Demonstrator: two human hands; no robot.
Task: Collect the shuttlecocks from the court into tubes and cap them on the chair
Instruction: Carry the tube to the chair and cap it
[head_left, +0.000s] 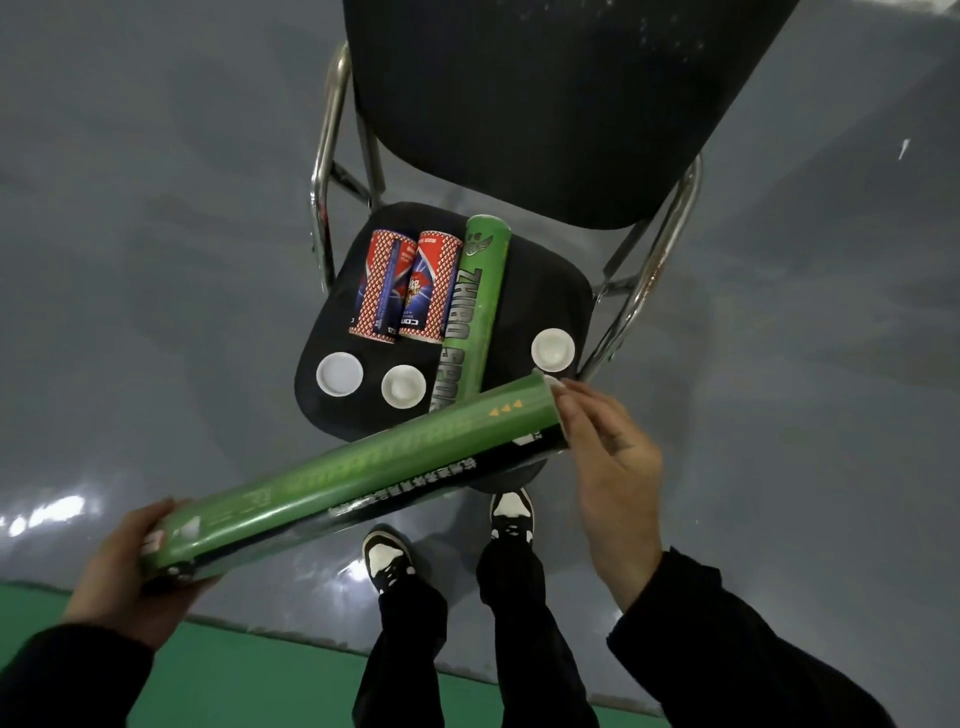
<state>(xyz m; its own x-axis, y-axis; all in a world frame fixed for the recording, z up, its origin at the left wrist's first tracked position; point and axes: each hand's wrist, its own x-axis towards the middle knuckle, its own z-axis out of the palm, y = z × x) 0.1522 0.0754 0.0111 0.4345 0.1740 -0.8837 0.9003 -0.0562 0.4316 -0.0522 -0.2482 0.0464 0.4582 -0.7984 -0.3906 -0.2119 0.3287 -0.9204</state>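
The held green tube (353, 478) covers the lower end of the green tube on the chair (475, 306). Its printed lettering blurs, and its right mouth hides behind the right hand (608, 457). The chair back (545, 104) runs off the top edge.

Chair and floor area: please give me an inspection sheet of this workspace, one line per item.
Surface: black chair seat on a chrome frame; it bears tubes and caps.
Job's things: long green tube held across the seat's front; second green tube and two short red tubes lie on the seat; three white caps lie loose. No shuttlecocks seen.
Clutter: nothing seen.
Hands: left hand grips the held tube's near end; right hand has fingers at its far end.
Cables: nothing seen.
Surroundings: grey glossy floor, green court strip, the person's shoes.
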